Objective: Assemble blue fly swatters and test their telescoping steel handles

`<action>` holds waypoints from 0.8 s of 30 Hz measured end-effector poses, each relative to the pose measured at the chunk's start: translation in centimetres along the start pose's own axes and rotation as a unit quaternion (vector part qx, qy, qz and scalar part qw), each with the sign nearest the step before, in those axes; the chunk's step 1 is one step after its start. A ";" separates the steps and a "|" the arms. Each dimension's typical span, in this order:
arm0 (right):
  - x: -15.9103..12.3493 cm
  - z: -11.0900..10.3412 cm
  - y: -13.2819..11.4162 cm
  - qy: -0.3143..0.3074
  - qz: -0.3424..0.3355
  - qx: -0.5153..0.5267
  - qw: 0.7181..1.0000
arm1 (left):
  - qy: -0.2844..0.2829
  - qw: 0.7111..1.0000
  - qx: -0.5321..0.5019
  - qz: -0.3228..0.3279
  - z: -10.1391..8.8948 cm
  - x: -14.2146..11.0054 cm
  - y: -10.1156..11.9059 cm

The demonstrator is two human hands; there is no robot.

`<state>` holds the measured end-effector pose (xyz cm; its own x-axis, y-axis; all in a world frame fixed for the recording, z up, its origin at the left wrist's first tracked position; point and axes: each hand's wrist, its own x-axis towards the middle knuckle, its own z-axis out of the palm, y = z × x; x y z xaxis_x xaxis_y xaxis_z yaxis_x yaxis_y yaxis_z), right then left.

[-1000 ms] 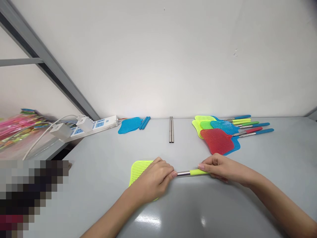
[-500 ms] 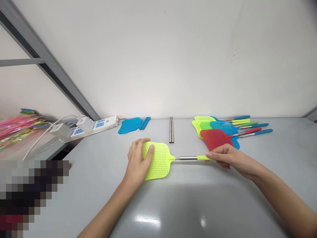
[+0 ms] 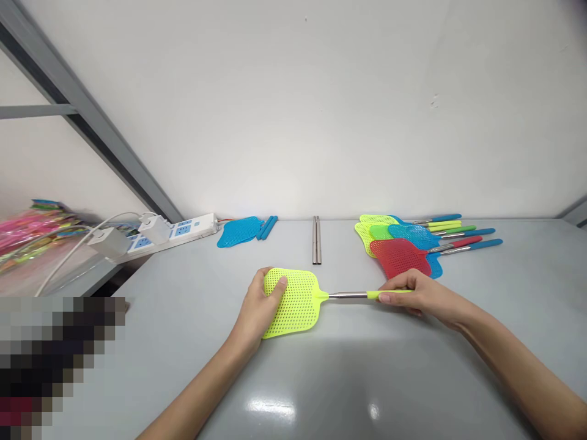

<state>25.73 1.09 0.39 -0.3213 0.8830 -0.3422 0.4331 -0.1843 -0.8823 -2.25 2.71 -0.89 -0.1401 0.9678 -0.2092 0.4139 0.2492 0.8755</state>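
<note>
A neon-yellow fly swatter [image 3: 298, 296] lies across the middle of the grey table [image 3: 321, 379], its mesh head to the left and its metal rod pointing right. My left hand [image 3: 259, 308] grips the left edge of the mesh head, thumb on top. My right hand [image 3: 415, 294] is closed round the yellow handle grip at the rod's right end.
A pile of finished swatters [image 3: 403, 244] in several colours lies at the back right. Two bare metal rods [image 3: 316, 239] lie at the back centre, with a blue mesh head [image 3: 241, 231] and blue grips to their left. A power strip [image 3: 178, 231] with chargers sits far left.
My left hand moved from the rod joint to the left edge of the mesh head. The swatter shifted away from me and slightly right, and its rod now shows longer between head and handle.
</note>
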 end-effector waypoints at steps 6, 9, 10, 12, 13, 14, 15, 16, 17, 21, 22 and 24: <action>-0.1 0.4 -0.2 -0.018 -0.005 0.024 1.000 | 0.028 0.999 0.032 0.010 0.1 -0.1 -0.2; -0.1 0.5 -0.3 -0.026 -0.008 0.030 0.999 | 0.025 0.999 0.043 0.010 0.1 -0.1 -0.1; -0.1 0.5 -0.2 -0.028 -0.009 0.026 0.999 | 0.022 0.999 0.044 0.009 0.1 -0.2 -0.1; 0.0 0.5 -0.1 -0.029 -0.013 0.010 0.999 | 0.020 0.999 0.048 0.006 0.1 -0.2 0.0; 0.0 0.5 -0.1 -0.031 -0.016 0.001 0.999 | 0.020 0.998 0.051 0.004 0.1 -0.2 0.0; 0.1 0.5 -0.1 -0.032 -0.019 -0.009 0.999 | 0.021 0.998 0.053 0.003 0.1 -0.2 0.0; 0.1 0.5 -0.1 -0.031 -0.021 -0.018 0.999 | 0.023 0.998 0.055 0.003 0.1 -0.3 0.0; 0.1 0.5 -0.1 -0.031 -0.024 -0.024 0.999 | 0.025 0.998 0.056 0.004 0.1 -0.3 0.0; 0.1 0.5 -0.1 -0.029 -0.025 -0.029 0.999 | 0.026 0.998 0.056 0.006 0.1 -0.3 0.0; -0.1 0.7 -0.3 -0.022 -0.028 -0.042 0.998 | 0.021 0.998 0.054 0.002 0.0 -0.4 0.1; -0.1 0.7 -0.4 -0.020 -0.031 -0.047 0.998 | 0.017 0.999 0.051 -0.002 0.0 -0.4 0.1; -0.1 0.8 -0.5 -0.016 -0.036 -0.055 0.998 | 0.007 0.999 0.042 -0.009 0.0 -0.5 0.2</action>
<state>24.92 0.70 0.60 -0.3812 0.8775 -0.2910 0.4976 -0.0706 -0.8645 -2.13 2.32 -0.59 -0.1612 0.9627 -0.2175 0.4845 0.2692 0.8324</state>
